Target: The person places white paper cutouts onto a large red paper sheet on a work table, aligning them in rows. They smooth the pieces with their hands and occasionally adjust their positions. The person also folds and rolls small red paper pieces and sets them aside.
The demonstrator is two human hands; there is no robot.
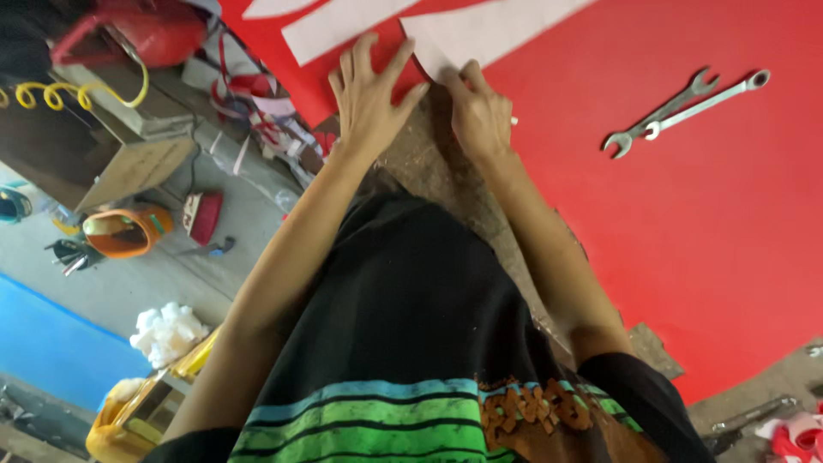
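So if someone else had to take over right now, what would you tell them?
Left hand: flat, fingers spread, pressing the red sheet near its edge.
Right hand: on the corner of a white paper piece, holding something small and pale; cannot tell what.
Another white piece lies further up the sheet.
Two wrenches rest untouched on the red.
White pieces are laid out; whether they are fixed down is unclear.

Workshop — wrenches [683, 112], cluttered floor tools [73, 255]

no pkgs, labels, signs or screens in view.
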